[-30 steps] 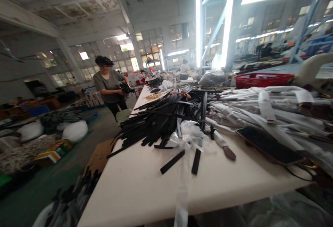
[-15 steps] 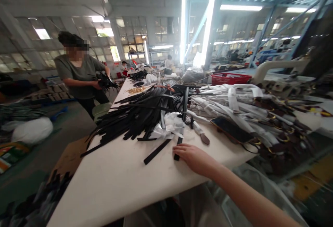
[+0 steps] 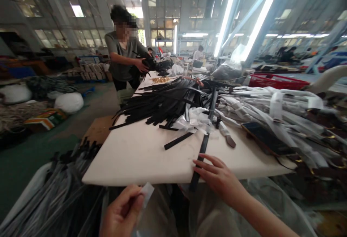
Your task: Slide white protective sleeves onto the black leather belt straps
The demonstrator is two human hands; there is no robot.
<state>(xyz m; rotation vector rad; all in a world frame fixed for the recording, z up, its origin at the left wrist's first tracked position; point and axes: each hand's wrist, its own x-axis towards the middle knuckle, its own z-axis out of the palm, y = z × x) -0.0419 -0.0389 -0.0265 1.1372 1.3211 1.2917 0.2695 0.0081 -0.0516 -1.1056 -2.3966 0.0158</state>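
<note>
The right hand [image 3: 217, 177] lay at the near edge of the bench [image 3: 141, 157], fingers spread and resting on the near end of a black strap [image 3: 202, 153] that ran away from the hand toward the heap and overhung the edge just under the fingertips. The left hand [image 3: 121, 213] hovered below and short of the bench edge, thumb and forefinger pinching a small clear plastic strip [image 3: 147, 193].

With the strap's near end already past the edge and only light fingertips on it, a careless pull could probably have tipped it off into the clear bags [image 3: 244, 208] below the hand. Its far end reached the crumpled white wrapping [image 3: 193, 119] and seemed to lie against the pile of black straps [image 3: 162, 103], so a drag toward the hand might have snagged them and brought loose pieces along. The thin strip in the left hand looked easy to lose from so slight a pinch.

To the left of the right hand the bench top lay bare, giving open room to slide or turn the strap. To its right a dark flat phone [image 3: 264, 138] and wrapped belts [image 3: 284, 110] crowded close, leaving little room. Far beyond the hands, a co-worker [image 3: 123, 54] stood at the other end of the bench handling black pieces, well apart.
</note>
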